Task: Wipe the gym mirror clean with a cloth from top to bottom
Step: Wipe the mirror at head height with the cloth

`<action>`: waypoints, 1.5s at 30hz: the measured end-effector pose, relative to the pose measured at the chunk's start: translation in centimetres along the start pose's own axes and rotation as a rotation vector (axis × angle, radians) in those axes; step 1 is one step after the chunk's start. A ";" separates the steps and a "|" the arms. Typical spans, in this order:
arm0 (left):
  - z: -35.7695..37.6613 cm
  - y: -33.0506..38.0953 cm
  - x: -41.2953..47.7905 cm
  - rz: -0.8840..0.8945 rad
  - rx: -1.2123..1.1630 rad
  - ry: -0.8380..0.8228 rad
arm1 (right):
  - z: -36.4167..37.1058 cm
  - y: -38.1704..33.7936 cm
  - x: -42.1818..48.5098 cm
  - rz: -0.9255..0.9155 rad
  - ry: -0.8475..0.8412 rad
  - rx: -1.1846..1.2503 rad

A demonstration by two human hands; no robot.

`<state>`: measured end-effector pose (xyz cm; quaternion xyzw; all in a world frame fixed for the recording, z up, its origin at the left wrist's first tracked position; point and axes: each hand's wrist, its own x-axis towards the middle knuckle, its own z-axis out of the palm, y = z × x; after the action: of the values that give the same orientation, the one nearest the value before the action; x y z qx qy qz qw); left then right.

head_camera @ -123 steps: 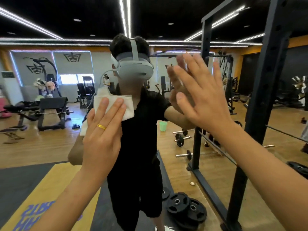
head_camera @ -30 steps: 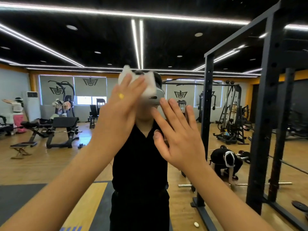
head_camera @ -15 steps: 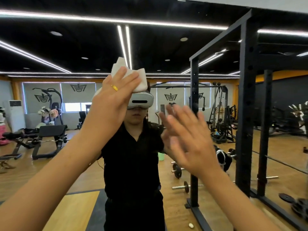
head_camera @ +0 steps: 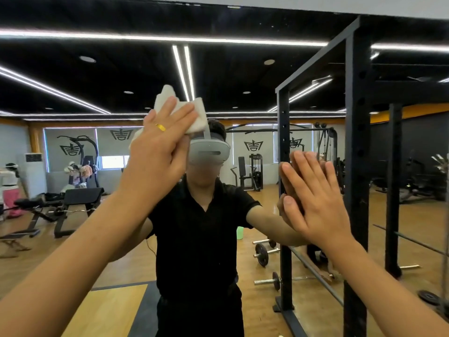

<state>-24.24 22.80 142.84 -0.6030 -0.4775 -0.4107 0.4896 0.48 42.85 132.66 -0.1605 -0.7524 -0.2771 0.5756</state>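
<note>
One crumpled white fabric cloth (head_camera: 194, 113) is pressed on the one large reflective gym mirror (head_camera: 230, 81) by the straight-fingered left grip (head_camera: 158, 152); the right grip (head_camera: 315, 205) lies flat, fingers straight.

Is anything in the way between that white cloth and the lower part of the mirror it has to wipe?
Nothing visible does. The left hand presses the cloth onto the mirror, and the glass straight below looks bare. The right hand lies flat on the glass off to the right, outside that path.
</note>
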 end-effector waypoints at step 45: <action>5.6 6.2 -0.9 -0.071 -0.010 -0.006 | 0.7 0.6 -0.2 -0.037 0.086 0.030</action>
<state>-18.19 27.75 139.72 -0.5894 -0.4979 -0.4283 0.4704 0.37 43.77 132.49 -0.1256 -0.7338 -0.2832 0.6046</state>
